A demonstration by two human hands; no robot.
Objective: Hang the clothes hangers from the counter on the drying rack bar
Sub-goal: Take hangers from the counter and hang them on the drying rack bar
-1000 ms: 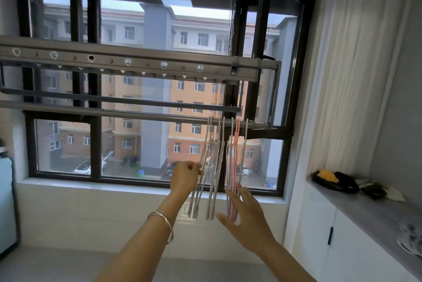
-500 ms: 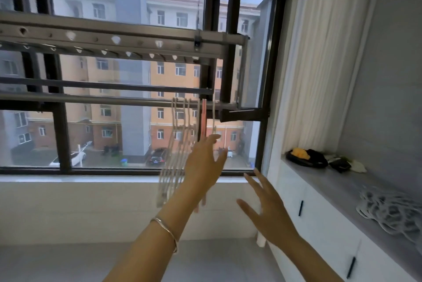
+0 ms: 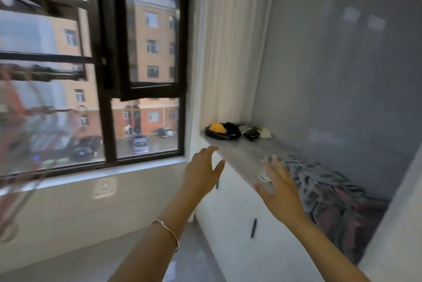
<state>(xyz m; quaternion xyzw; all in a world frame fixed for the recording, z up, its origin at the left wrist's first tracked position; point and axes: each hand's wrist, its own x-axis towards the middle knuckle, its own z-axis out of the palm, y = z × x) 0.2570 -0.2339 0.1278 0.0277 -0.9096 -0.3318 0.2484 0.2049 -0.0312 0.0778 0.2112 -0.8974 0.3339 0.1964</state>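
Observation:
A tangled pile of white and pink clothes hangers [image 3: 324, 186] lies on the grey counter [image 3: 242, 156] at the right. My right hand [image 3: 277, 187] hovers over the pile's near edge with fingers spread, holding nothing. My left hand [image 3: 202, 170] is in the air in front of the counter's edge, fingers straight and empty, a bangle on its wrist. The drying rack bar [image 3: 43, 74] is a blur at the far left, with several hung hangers [image 3: 25, 135] smeared below it.
At the counter's far end lie a black bag with something yellow on it [image 3: 220, 131] and small dark and white items [image 3: 255, 132]. White cabinet doors [image 3: 237, 217] sit under the counter. A cream curtain [image 3: 230, 53] hangs beside the dark-framed window [image 3: 107, 76].
The view has swung right from the rack to the counter. Both hands left the hung hangers and moved toward the hanger pile, the right hand now over it.

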